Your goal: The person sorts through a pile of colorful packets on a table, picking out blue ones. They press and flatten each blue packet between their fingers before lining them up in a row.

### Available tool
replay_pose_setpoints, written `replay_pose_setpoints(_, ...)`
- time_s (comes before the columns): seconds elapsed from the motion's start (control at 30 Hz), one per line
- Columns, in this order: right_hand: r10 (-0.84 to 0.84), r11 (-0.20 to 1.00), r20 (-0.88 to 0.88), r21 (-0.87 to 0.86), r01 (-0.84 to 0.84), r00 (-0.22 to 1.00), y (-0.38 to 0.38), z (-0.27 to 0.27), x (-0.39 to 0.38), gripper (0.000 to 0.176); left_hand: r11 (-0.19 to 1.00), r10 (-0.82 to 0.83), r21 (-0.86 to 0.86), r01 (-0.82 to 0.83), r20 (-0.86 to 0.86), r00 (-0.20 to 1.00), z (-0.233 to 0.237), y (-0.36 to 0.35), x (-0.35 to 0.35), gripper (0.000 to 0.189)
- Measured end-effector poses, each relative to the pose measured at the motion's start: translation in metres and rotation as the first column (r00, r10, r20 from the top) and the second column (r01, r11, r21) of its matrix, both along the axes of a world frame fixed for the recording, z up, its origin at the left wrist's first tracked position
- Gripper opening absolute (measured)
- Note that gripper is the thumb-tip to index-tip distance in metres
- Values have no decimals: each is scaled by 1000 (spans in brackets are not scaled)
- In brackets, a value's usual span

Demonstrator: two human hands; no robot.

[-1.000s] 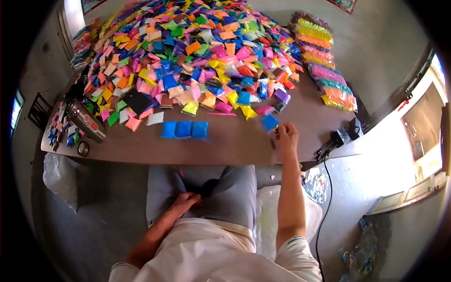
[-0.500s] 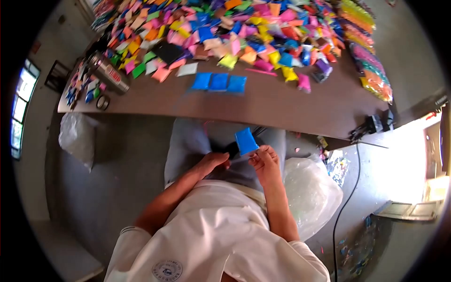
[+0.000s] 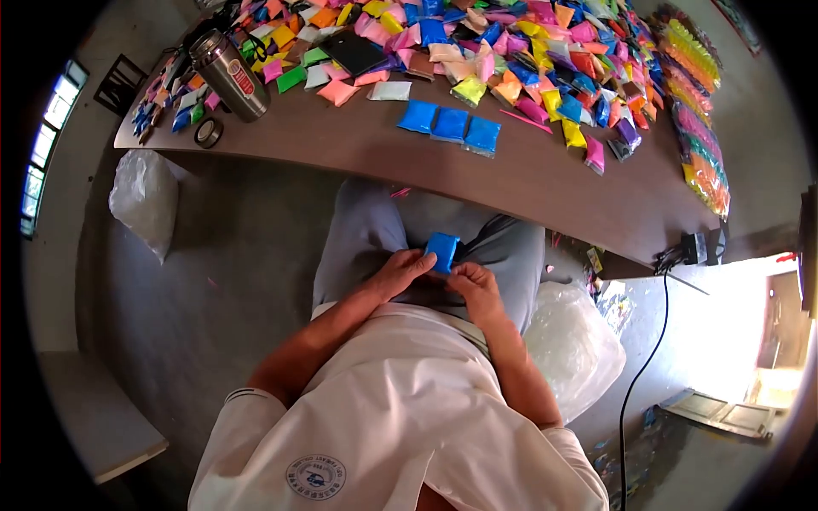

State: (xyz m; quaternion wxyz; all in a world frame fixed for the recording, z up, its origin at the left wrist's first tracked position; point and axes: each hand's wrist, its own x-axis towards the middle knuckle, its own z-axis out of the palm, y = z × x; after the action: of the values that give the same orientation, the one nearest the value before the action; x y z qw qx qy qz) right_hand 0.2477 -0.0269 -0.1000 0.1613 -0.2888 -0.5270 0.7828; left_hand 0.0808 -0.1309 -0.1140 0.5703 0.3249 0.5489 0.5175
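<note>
A blue packet is held above my lap. My left hand grips its left side, with the thumb on its face. The fingers of my right hand pinch at the packet's lower right corner. On the table in front, three blue packets lie side by side in a slanting row, the left one, the middle one and the right one. Behind them spreads a large pile of small coloured packets.
A steel flask and a round lid stand at the table's left. Bundled packets line the right edge, near a black cable. Clear plastic bags lie on both sides below.
My left hand has come up and taken hold of the blue packet, which is now lower and nearer to it. The view has shifted, so the table appears higher and tilted.
</note>
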Motion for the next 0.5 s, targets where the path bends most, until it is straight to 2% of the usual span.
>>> replay_pose_setpoints(0.07,21,999,62,-50,-18,998,10,8,-7,14,1000,7,20,-7,0,1000,-10,0,0,42)
replay_pose_setpoints(0.13,-23,951,-64,-311,2,998,21,12,-18,18,999,11,37,-11,-1,1000,-7,1,1,43)
replay_pose_setpoints(0.17,-14,923,-113,-384,-31,993,23,15,-23,17,998,-10,66,12,-39,999,-4,1,3,44)
replay_pose_setpoints(0.2,-12,923,-111,-383,-32,994,21,12,-28,17,995,-28,94,35,-77,997,-1,1,4,45)
replay_pose_setpoints(0.23,9,951,-86,-306,-35,996,17,6,-34,17,995,-26,95,33,-75,997,-6,1,3,45)
replay_pose_setpoints(0.27,29,973,-61,-227,-42,998,14,0,-38,17,995,-38,82,50,-136,990,-13,2,2,45)
replay_pose_setpoints(0.3,33,973,-59,-227,-46,998,12,-4,-41,17,996,-50,68,65,-198,979,-10,2,1,45)
replay_pose_setpoints(0.37,-36,979,-172,-205,0,984,7,-11,-43,15,996,-51,53,65,-232,971,-4,0,-2,44)
replay_pose_setpoints(0.5,-41,993,-219,-120,15,975,8,-11,-43,12,996,-72,29,84,-303,950,-5,1,-2,43)
